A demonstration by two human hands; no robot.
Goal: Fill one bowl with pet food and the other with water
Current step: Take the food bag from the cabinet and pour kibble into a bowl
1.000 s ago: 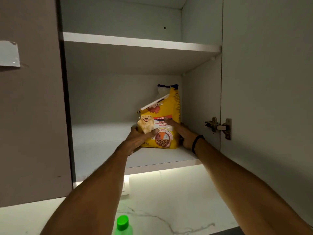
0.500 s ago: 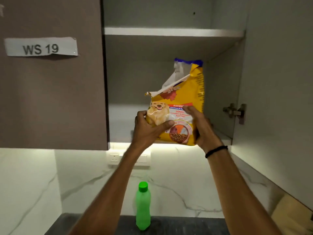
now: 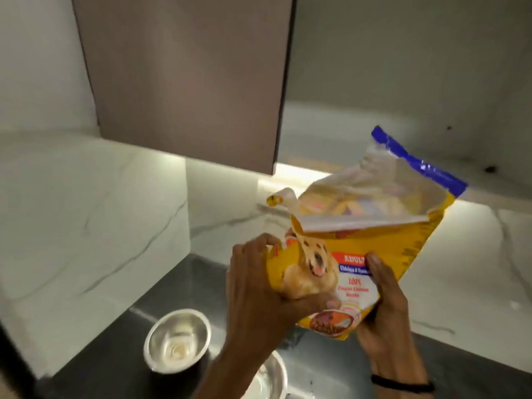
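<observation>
I read it dim overall | warm strip glow (image 3: 299,172) under cabinet (image 3: 187,82), far right | glare in bowl (image 3: 177,341), near left | bag (image 3: 374,226) motion-blurred, edges bent

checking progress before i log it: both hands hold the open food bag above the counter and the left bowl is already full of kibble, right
Not quite. The head view shows the left bowl with no kibble in it, only bare shiny steel. The rest stands: the left hand and the right hand grip the open bag above the counter.
</observation>
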